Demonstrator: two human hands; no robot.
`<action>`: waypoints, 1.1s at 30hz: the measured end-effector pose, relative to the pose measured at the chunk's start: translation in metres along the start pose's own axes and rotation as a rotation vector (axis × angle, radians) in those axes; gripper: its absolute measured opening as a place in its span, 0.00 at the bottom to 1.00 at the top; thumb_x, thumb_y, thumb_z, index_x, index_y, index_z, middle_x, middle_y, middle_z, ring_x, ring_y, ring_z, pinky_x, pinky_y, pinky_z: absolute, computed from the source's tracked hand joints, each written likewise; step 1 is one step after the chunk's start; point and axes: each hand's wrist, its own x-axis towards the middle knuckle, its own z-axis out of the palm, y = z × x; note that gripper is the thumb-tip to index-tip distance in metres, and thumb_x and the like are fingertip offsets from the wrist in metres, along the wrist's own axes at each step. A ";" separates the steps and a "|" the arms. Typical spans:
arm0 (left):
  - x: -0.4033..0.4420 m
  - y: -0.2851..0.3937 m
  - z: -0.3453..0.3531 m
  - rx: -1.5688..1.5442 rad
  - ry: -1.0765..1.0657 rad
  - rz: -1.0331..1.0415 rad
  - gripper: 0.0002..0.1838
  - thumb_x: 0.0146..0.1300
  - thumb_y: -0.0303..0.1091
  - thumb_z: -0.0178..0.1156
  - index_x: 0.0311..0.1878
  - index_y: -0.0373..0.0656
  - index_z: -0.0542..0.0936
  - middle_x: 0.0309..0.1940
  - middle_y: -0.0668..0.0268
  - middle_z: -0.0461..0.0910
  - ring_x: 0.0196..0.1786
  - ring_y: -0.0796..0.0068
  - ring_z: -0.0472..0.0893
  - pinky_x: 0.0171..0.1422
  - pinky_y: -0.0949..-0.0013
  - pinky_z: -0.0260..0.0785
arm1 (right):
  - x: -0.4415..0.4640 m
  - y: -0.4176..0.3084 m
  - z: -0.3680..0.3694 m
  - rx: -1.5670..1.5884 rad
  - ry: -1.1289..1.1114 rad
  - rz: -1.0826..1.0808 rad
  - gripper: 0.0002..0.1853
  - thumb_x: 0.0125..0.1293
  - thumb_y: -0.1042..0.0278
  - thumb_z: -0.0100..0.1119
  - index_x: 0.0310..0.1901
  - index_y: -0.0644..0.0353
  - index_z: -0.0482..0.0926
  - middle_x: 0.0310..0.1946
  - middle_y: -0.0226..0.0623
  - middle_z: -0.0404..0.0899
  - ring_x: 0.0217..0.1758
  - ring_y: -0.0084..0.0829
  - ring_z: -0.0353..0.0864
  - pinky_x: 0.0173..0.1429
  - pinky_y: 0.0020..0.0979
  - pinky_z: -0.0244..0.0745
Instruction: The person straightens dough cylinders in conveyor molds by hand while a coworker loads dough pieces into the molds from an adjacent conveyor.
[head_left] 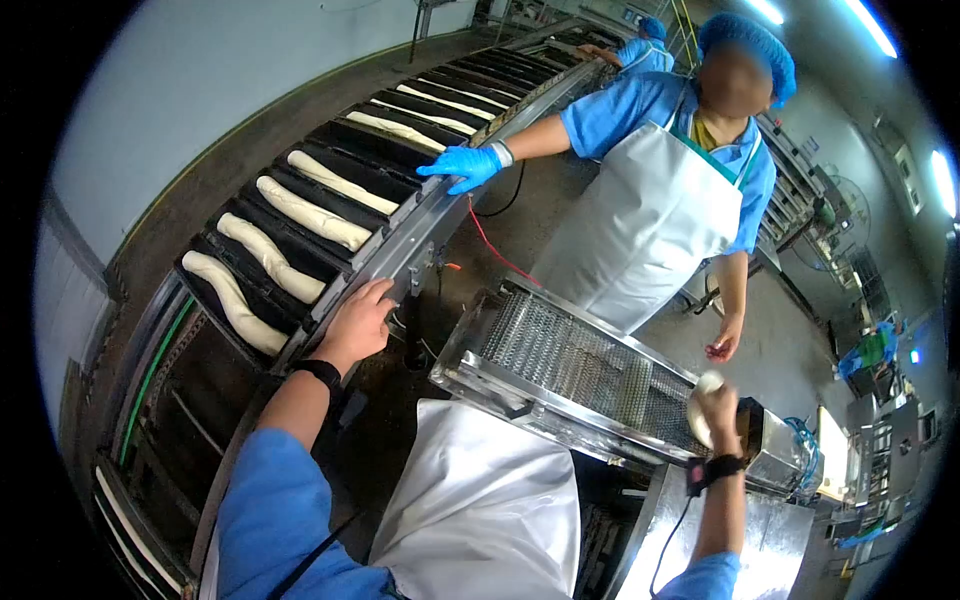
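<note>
Dough (697, 420) is being gripped by the right hand (718, 406) at the mesh belt (560, 350), while the left hand (357, 322), fingers loosely bent, is resting by the metal rail (398, 258).

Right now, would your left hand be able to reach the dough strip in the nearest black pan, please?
Probably yes: the left hand looks empty and is at the pans' ends, close to that dough strip. Nothing covers the strip, and the co-worker's gloved hand is farther along the row.

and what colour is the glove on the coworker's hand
Bright blue glove, with a pale cuff at the wrist; the head view shows it best.
</note>
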 end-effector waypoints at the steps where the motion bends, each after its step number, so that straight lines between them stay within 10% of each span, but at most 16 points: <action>1: 0.000 -0.001 -0.001 -0.010 0.006 0.015 0.18 0.49 0.24 0.56 0.46 0.36 0.80 0.65 0.54 0.66 0.69 0.57 0.63 0.73 0.61 0.59 | 0.004 -0.064 -0.030 0.303 0.012 -0.046 0.14 0.53 0.63 0.67 0.37 0.64 0.80 0.30 0.40 0.82 0.33 0.33 0.85 0.34 0.31 0.76; 4: 0.001 -0.005 0.001 -0.023 0.009 0.017 0.17 0.50 0.24 0.56 0.46 0.35 0.80 0.64 0.54 0.66 0.70 0.57 0.63 0.73 0.61 0.59 | 0.030 -0.194 -0.092 0.671 0.033 -0.063 0.19 0.61 0.57 0.63 0.44 0.65 0.76 0.30 0.35 0.80 0.25 0.26 0.80 0.30 0.26 0.78; 7: 0.001 -0.003 -0.001 -0.018 0.005 0.003 0.17 0.50 0.24 0.56 0.46 0.36 0.80 0.64 0.55 0.67 0.69 0.58 0.63 0.73 0.61 0.59 | 0.058 -0.284 -0.118 1.198 -0.187 -0.224 0.22 0.68 0.50 0.56 0.49 0.63 0.72 0.40 0.43 0.78 0.43 0.34 0.82 0.48 0.34 0.81; 9: 0.000 -0.004 -0.001 -0.016 0.004 -0.008 0.17 0.50 0.24 0.56 0.46 0.37 0.80 0.64 0.55 0.67 0.69 0.58 0.63 0.72 0.61 0.59 | 0.034 -0.357 -0.114 1.540 -0.422 -0.432 0.19 0.71 0.58 0.53 0.54 0.66 0.71 0.55 0.57 0.73 0.63 0.51 0.72 0.71 0.49 0.65; 14: -0.001 -0.003 -0.002 -0.028 0.004 -0.009 0.17 0.51 0.24 0.56 0.46 0.37 0.80 0.64 0.55 0.67 0.69 0.58 0.63 0.72 0.60 0.59 | 0.013 -0.417 -0.091 1.572 -0.650 -0.628 0.35 0.64 0.67 0.61 0.68 0.68 0.57 0.66 0.59 0.62 0.70 0.50 0.62 0.74 0.49 0.60; 25: 0.000 -0.008 0.005 0.005 -0.016 -0.008 0.19 0.50 0.24 0.57 0.48 0.37 0.79 0.65 0.56 0.66 0.70 0.58 0.62 0.72 0.59 0.60 | -0.076 -0.128 0.011 0.720 -0.311 -0.009 0.44 0.61 0.55 0.65 0.71 0.66 0.54 0.71 0.54 0.55 0.73 0.51 0.57 0.74 0.44 0.57; 29: 0.002 0.002 -0.004 0.039 -0.032 -0.014 0.19 0.51 0.23 0.57 0.49 0.37 0.78 0.66 0.56 0.65 0.70 0.57 0.62 0.72 0.59 0.60 | -0.151 -0.005 0.015 -0.154 -0.037 0.226 0.37 0.65 0.56 0.59 0.67 0.72 0.59 0.67 0.60 0.61 0.72 0.54 0.58 0.73 0.40 0.57; 33: 0.004 -0.002 0.004 0.058 -0.025 -0.013 0.19 0.51 0.23 0.56 0.49 0.36 0.78 0.66 0.56 0.65 0.70 0.56 0.62 0.71 0.58 0.60 | -0.219 0.076 0.009 -0.405 -0.046 0.681 0.42 0.70 0.42 0.42 0.72 0.71 0.47 0.74 0.58 0.44 0.79 0.51 0.40 0.79 0.45 0.38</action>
